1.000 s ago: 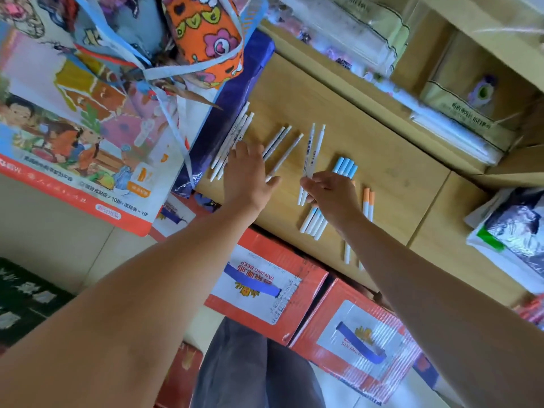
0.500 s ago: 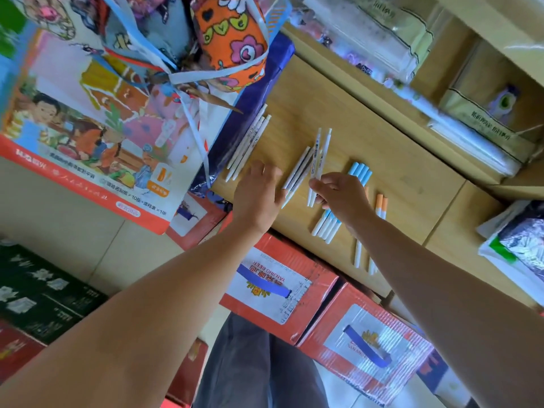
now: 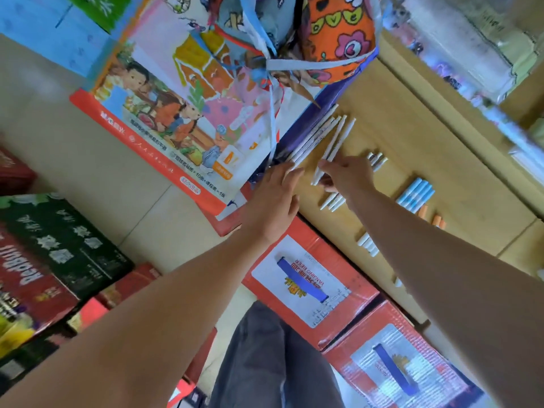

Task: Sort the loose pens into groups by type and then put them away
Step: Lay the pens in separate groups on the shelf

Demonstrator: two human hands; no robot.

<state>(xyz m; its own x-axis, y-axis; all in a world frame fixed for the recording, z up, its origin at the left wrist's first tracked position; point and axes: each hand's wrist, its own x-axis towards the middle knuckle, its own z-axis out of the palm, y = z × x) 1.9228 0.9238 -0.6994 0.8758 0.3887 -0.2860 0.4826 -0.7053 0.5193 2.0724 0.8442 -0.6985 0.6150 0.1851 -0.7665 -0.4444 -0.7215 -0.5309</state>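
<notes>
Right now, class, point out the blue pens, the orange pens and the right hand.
blue pens (image 3: 415,193): head view, on the caps.
orange pens (image 3: 423,212): head view, on one cap.
right hand (image 3: 350,172): head view, on its back.

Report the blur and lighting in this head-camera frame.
Head view: the plastic-wrapped packets at upper right smear with motion blur and glare. Head view: the white pens, left hand and right hand are soft but readable. Head view: light on the wooden top is bright and even, shadows faint. Head view: wide-angle stretch swells the forearms near the lower edge.
</notes>
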